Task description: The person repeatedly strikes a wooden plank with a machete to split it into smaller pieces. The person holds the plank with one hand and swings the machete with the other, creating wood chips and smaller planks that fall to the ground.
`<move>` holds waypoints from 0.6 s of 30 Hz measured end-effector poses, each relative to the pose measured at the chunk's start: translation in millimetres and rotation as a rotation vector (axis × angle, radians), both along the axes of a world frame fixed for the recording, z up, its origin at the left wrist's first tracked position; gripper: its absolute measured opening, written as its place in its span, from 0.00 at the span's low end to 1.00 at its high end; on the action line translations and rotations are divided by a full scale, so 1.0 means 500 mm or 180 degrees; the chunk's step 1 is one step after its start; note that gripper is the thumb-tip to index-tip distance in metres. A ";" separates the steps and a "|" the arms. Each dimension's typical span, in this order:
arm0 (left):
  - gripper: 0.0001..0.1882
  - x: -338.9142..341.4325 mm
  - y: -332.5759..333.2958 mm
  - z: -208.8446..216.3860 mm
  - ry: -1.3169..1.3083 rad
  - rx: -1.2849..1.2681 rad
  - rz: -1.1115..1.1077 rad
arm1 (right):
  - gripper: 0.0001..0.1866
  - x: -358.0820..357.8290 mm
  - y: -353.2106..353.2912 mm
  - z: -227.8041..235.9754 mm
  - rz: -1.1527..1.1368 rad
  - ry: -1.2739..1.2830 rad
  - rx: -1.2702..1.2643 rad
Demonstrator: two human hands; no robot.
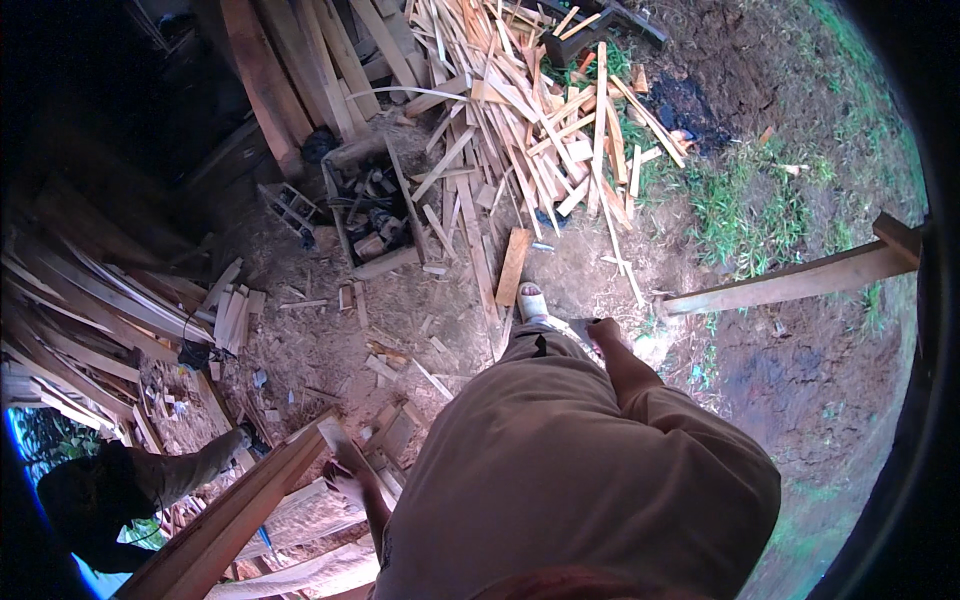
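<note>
My left hand (347, 480) is low in the head view, left of my body, its fingers closed round the lower end of a short flat piece of wood (338, 438). That piece stands beside the end of a long thick plank (245, 505). On the other side, my right hand (602, 333) hangs by my leg with its fingers curled closed. A dark, flat thing (580, 326) shows at its fingers, partly behind my clothing; its kind cannot be made out. One light-coloured shoe (532, 302) shows under me, next to a short board (514, 266).
A large heap of offcuts (560, 130) lies ahead. Left of it stands a wooden box (388, 262) of dark items. Stacked boards (80, 310) fill the far left. Another person (105, 490) is at the lower left. A wooden beam (790, 280) juts in from the right.
</note>
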State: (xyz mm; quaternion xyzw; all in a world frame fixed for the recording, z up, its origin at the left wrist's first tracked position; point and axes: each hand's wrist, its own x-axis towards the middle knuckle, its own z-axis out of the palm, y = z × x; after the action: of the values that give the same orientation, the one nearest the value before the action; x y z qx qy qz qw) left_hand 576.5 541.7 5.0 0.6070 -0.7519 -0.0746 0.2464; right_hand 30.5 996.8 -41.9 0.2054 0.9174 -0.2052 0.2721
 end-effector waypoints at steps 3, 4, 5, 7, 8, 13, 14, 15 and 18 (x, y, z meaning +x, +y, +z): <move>0.27 -0.013 0.002 0.001 0.0185 0.0098 0.0038 | 0.17 -0.008 0.020 -0.009 0.0253 0.0148 -0.0063; 0.27 -0.013 0.001 0.000 0.0127 0.0072 0.0028 | 0.17 -0.005 0.021 -0.009 0.0191 0.0108 -0.0081; 0.26 -0.011 -0.002 0.000 0.0067 0.0057 0.0035 | 0.17 -0.002 0.021 -0.011 0.0130 0.0068 -0.0100; 0.26 -0.009 -0.010 0.000 -0.0082 0.0034 0.0031 | 0.18 0.006 0.026 -0.013 0.0146 -0.0011 -0.0112; 0.26 -0.007 -0.012 0.000 -0.0126 0.0017 0.0018 | 0.18 0.010 0.027 -0.015 0.0241 0.0092 -0.0034; 0.25 0.000 -0.022 -0.015 -0.0424 0.0058 0.0058 | 0.16 0.012 0.057 -0.032 0.0395 0.0329 0.0068; 0.25 0.001 -0.025 -0.018 -0.0496 0.0064 0.0068 | 0.15 0.017 0.053 -0.028 0.0412 0.0347 0.0117; 0.25 0.001 -0.033 -0.021 -0.0565 0.0073 0.0074 | 0.15 0.022 0.052 -0.020 0.0385 0.0309 0.0108; 0.26 0.010 -0.048 -0.027 -0.0727 0.0251 0.0267 | 0.15 0.017 0.032 0.002 0.0383 0.0214 0.0051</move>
State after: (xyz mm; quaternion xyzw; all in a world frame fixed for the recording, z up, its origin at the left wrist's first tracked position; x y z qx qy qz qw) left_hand 581.8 517.7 -8.3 0.6517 -0.7454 -0.0241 0.1381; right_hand 39.1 1012.8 -40.7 0.1451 0.9383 -0.1879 0.2513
